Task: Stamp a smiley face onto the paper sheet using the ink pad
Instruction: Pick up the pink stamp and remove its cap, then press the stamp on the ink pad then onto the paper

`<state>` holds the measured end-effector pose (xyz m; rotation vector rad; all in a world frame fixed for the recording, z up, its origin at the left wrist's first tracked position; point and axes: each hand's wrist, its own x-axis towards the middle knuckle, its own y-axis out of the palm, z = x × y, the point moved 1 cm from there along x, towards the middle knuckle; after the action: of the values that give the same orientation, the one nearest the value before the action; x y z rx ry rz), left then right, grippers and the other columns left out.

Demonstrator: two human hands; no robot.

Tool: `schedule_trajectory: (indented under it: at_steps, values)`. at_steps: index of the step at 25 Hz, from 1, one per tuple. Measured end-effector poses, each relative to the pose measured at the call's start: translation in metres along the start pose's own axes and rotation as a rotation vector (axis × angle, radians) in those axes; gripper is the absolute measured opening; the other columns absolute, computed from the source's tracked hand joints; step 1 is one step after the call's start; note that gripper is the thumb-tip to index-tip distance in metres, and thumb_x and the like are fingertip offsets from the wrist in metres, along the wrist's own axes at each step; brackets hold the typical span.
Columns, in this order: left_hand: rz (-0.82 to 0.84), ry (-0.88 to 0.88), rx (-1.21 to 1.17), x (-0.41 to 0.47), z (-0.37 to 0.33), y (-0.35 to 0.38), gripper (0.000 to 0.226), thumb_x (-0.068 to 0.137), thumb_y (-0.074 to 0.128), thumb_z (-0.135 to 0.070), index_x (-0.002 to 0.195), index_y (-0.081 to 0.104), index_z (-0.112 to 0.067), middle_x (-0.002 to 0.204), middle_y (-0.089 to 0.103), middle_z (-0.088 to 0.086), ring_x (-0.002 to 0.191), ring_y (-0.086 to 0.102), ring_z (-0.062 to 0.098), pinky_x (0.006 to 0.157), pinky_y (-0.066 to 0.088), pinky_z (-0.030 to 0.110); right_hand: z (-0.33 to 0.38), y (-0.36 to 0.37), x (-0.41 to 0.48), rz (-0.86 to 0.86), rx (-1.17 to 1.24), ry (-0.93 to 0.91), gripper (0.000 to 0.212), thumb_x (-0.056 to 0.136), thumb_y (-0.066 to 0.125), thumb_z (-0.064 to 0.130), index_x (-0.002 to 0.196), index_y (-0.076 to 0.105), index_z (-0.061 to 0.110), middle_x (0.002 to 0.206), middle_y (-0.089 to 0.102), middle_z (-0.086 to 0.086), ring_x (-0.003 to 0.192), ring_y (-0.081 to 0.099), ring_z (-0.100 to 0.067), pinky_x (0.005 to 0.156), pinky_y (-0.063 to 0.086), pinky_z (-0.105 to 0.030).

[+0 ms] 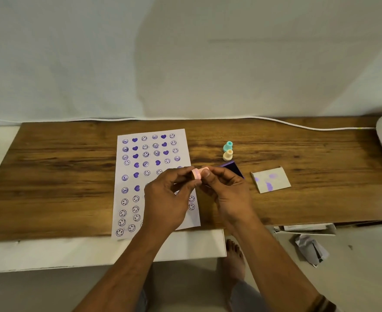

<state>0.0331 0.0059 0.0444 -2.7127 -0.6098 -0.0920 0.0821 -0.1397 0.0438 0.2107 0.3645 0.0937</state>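
Both hands meet above the desk (61,176): left hand (167,199) and right hand (228,194) pinch the pink stamp (198,173) between fingertips, its long axis lying sideways, nine to three. Ink pad (235,168) sits just beyond the right hand, at one o'clock, nearer that hand. Paper sheet (154,158) lies under the left hand, nearly filled.
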Motion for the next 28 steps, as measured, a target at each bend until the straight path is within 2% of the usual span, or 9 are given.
schedule_trajectory:
  at_steps: [3, 5, 7, 9, 12, 15, 19, 25, 28]
  values:
    - [-0.005, -0.062, -0.109, 0.006, 0.005, 0.005, 0.034, 0.083, 0.083, -0.030, 0.098, 0.070, -0.058, 0.094, 0.073, -0.038, 0.095, 0.072, -0.007, 0.078, 0.053, 0.007, 0.002, 0.003, 0.003, -0.014, 0.047, -0.014, 0.028, 0.075, 0.080, 0.025, 0.102, 0.081, 0.020, 0.102, 0.084, -0.001, 0.101, 0.079, -0.018, 0.083, 0.065, -0.030]
    - [-0.027, -0.113, -0.185, 0.010, 0.008, 0.006, 0.029, 0.083, 0.083, -0.027, 0.095, 0.073, -0.052, 0.092, 0.076, -0.034, 0.093, 0.073, -0.007, 0.077, 0.054, 0.010, 0.008, -0.006, 0.008, -0.091, -0.004, -0.070, 0.027, 0.075, 0.081, 0.029, 0.102, 0.080, 0.027, 0.102, 0.083, 0.008, 0.103, 0.077, -0.010, 0.083, 0.064, -0.027]
    - [-0.066, -0.200, -0.242, 0.015, 0.015, 0.002, 0.024, 0.082, 0.084, -0.029, 0.097, 0.075, -0.046, 0.095, 0.078, -0.027, 0.095, 0.074, -0.001, 0.078, 0.057, 0.015, 0.015, -0.023, 0.014, -0.181, -0.211, -0.184, 0.024, 0.082, 0.082, 0.028, 0.104, 0.078, 0.038, 0.103, 0.081, 0.017, 0.105, 0.071, 0.004, 0.077, 0.061, -0.016]
    - [-0.102, -0.263, -0.253, 0.020, 0.024, -0.008, 0.023, 0.082, 0.084, -0.030, 0.098, 0.076, -0.044, 0.094, 0.078, -0.026, 0.096, 0.074, 0.001, 0.075, 0.058, 0.014, 0.016, -0.043, 0.018, -0.209, -0.504, -0.282, 0.026, 0.090, 0.080, 0.026, 0.107, 0.075, 0.045, 0.109, 0.074, 0.025, 0.106, 0.065, 0.011, 0.075, 0.056, -0.010]
    - [-0.119, -0.289, -0.232, 0.027, 0.035, -0.021, 0.024, 0.082, 0.083, -0.028, 0.103, 0.076, -0.039, 0.092, 0.077, -0.027, 0.094, 0.073, -0.004, 0.074, 0.058, 0.012, 0.004, -0.055, 0.025, -0.212, -0.922, -0.354, 0.024, 0.096, 0.075, 0.033, 0.120, 0.073, 0.037, 0.113, 0.070, 0.019, 0.107, 0.059, 0.001, 0.085, 0.052, -0.021]
    - [-0.138, -0.311, -0.221, 0.030, 0.044, -0.027, 0.031, 0.083, 0.083, -0.024, 0.113, 0.078, -0.027, 0.103, 0.079, -0.014, 0.097, 0.074, 0.001, 0.083, 0.059, 0.020, -0.011, -0.054, 0.030, -0.199, -1.194, -0.415, 0.026, 0.099, 0.070, 0.033, 0.124, 0.072, 0.027, 0.122, 0.075, 0.005, 0.115, 0.056, -0.013, 0.081, 0.041, -0.024]
    - [-0.164, -0.333, -0.245, 0.036, 0.059, -0.036, 0.028, 0.083, 0.084, -0.022, 0.111, 0.079, -0.025, 0.104, 0.080, -0.008, 0.100, 0.075, 0.009, 0.087, 0.059, 0.029, -0.023, -0.049, 0.032, -0.230, -1.280, -0.461, 0.024, 0.102, 0.067, 0.029, 0.124, 0.073, 0.021, 0.121, 0.077, 0.000, 0.109, 0.055, -0.018, 0.077, 0.039, -0.030]
    - [-0.164, -0.350, -0.229, 0.037, 0.078, -0.065, 0.022, 0.083, 0.084, -0.024, 0.103, 0.079, -0.034, 0.095, 0.081, -0.018, 0.092, 0.075, 0.002, 0.073, 0.059, 0.016, -0.024, -0.048, 0.034, -0.236, -1.303, -0.489, 0.022, 0.100, 0.069, 0.025, 0.120, 0.074, 0.017, 0.118, 0.078, -0.004, 0.098, 0.043, -0.012, 0.072, 0.037, -0.031]
    - [-0.156, -0.375, -0.260, 0.027, 0.087, -0.073, 0.026, 0.083, 0.083, -0.018, 0.107, 0.079, -0.029, 0.097, 0.080, -0.021, 0.096, 0.074, -0.001, 0.082, 0.060, 0.016, -0.025, -0.047, 0.033, -0.238, -1.270, -0.439, 0.024, 0.102, 0.066, 0.028, 0.123, 0.072, 0.019, 0.122, 0.077, -0.003, 0.101, 0.044, -0.013, 0.074, 0.038, -0.031]
